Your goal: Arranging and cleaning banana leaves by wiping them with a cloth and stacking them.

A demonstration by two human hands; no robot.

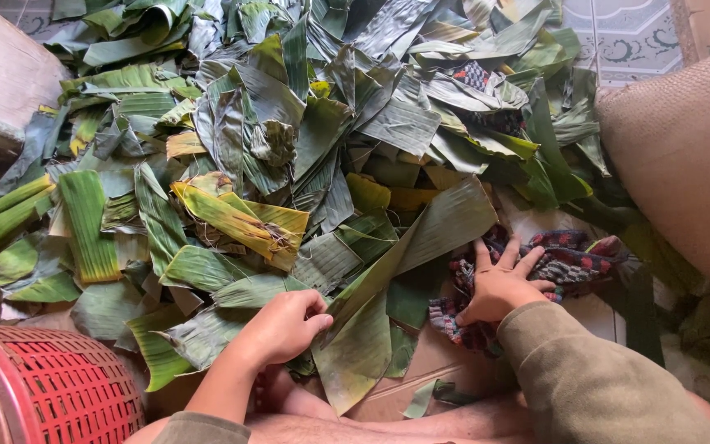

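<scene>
Grip: left hand (283, 327) pinches the near edge of a long, folded green banana leaf (404, 263) — fingers curled, thumb on top; right hand (499, 288) lies flat, fingers spread, on a dark red-and-blue checked cloth (573, 259).
Leaf: runs from 7 o'clock up to 1 o'clock, just beside the cloth, probably overlapping its edge.
Handling: hold the leaf taut along its ribs, not across — it likely tears easily.
Cloth: best kept bunched under the palm for even pressure.
Surroundings: heap of loose green leaves (289, 123) at 12 o'clock; red plastic lattice basket (51, 386) at 8 o'clock.
</scene>
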